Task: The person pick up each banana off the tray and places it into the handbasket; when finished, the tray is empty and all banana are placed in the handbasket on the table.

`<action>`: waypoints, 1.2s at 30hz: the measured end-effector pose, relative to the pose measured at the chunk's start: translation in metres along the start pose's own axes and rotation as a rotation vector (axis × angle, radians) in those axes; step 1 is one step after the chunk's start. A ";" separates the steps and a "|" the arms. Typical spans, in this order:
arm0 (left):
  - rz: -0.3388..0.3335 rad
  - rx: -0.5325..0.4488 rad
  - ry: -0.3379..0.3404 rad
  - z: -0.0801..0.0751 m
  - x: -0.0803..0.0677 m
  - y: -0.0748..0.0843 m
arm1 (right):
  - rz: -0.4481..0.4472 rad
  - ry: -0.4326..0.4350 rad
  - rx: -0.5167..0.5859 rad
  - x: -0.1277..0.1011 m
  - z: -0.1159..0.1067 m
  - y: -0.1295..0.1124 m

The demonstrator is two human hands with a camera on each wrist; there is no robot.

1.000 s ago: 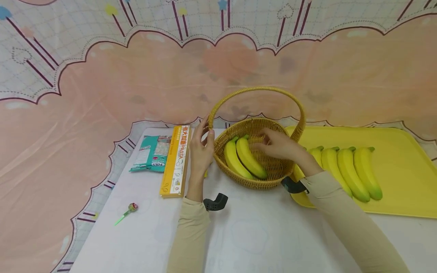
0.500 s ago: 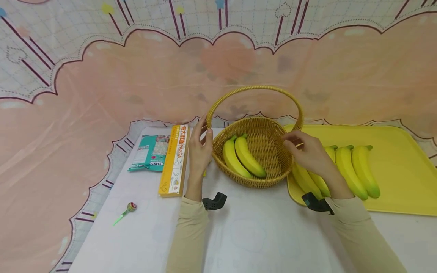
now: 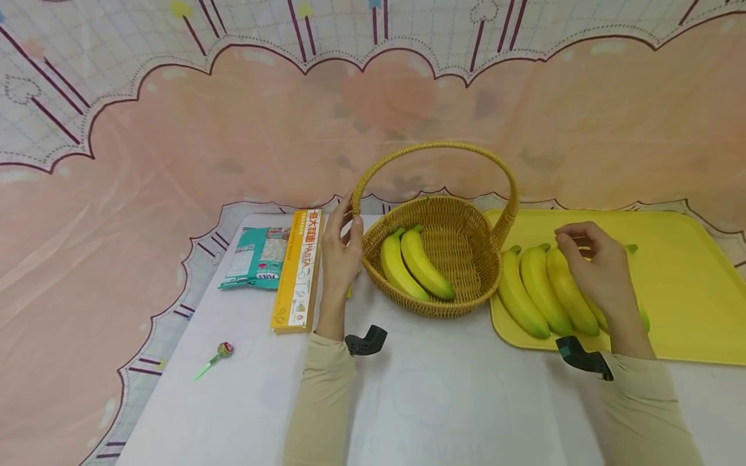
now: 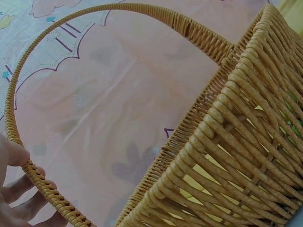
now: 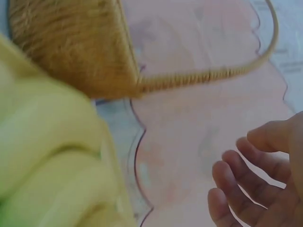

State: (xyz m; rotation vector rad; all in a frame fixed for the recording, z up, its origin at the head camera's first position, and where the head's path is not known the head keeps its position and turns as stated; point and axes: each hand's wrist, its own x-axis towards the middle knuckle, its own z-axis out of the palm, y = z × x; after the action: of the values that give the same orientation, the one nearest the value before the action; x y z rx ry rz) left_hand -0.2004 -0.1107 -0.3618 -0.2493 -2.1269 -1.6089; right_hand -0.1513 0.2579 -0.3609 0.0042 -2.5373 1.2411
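My left hand grips the left side of the wicker basket's handle, thumb in front and fingers behind. The basket stands upright, with two bananas lying side by side in its left half. Several more bananas lie in a row on the yellow tray to the right. Over the right end of that row hovers my right hand, partly hiding the bananas there. In the right wrist view its fingers are loosely bent with nothing between them.
Left of the basket lie an orange and white pasta box and a teal bag. Nearer the front left is a lollipop. A small yellow thing shows beside my left wrist. A patterned cloth hangs behind.
My right hand has come out of the basket and moved right, past the handle, to above the bananas on the tray. The left hand stays at the handle.
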 end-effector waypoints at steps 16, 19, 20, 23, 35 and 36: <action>-0.001 0.003 0.007 -0.002 -0.001 0.004 | 0.210 0.030 -0.183 -0.008 -0.040 0.077; 0.011 0.015 0.007 -0.001 0.000 -0.001 | 0.230 -0.033 -0.226 -0.010 -0.041 0.087; 0.016 0.015 0.007 -0.001 0.001 -0.002 | 0.233 -0.051 -0.236 -0.010 -0.042 0.090; 0.028 0.008 0.007 -0.001 0.001 -0.002 | 0.268 -0.095 -0.250 -0.010 -0.043 0.097; 0.013 -0.001 -0.002 -0.003 -0.002 0.014 | 0.397 -0.251 -0.257 -0.010 -0.048 0.105; 0.013 0.000 -0.004 -0.003 -0.002 0.018 | 0.395 -0.246 -0.254 -0.011 -0.048 0.105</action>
State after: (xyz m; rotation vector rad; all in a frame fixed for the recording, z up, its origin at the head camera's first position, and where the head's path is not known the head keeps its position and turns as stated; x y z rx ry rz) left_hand -0.1899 -0.1081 -0.3463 -0.2651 -2.1241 -1.6022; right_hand -0.1424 0.3586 -0.4175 -0.4480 -2.9989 1.0896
